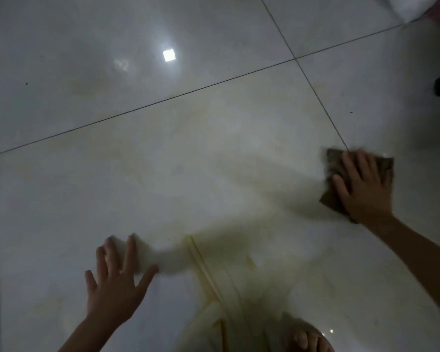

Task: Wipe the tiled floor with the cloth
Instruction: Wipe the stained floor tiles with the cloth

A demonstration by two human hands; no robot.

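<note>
Cloth (333, 164) lies flat beneath right hand (363, 185) on tiled floor (163, 148).

My right hand (363, 184) presses flat, fingers spread, on the brown cloth (333, 162), which lies on the tiled floor (163, 161) at a grout line. My left hand (114, 283) rests flat on the tile, well apart.

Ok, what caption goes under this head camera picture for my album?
The right hand presses a brown cloth on the streaky tiled floor while the left hand rests flat.
</note>
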